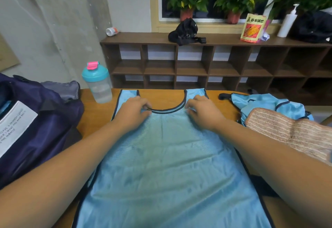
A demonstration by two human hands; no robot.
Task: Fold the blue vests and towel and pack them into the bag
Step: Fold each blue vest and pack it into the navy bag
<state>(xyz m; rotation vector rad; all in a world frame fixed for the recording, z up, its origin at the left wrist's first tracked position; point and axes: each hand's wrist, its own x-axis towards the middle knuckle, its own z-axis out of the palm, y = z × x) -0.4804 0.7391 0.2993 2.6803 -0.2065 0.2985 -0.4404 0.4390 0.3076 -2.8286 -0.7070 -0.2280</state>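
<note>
A light blue mesh vest (167,159) with dark trim lies spread flat on the wooden table (97,112), neckline away from me. My left hand (133,111) pinches the dark neckline trim at its left side. My right hand (203,111) rests on the right shoulder of the vest, fingers curled onto the fabric by the neckline. A second blue vest (265,102) lies crumpled at the right, with a tan striped towel (294,130) partly over it. The dark purple bag (36,120) sits open at the left.
A clear shaker bottle (98,82) with a teal lid stands at the table's far left. Behind the table is a brown cubby shelf (215,62) carrying a black pouch (186,31), a snack packet, a pump bottle and potted plants.
</note>
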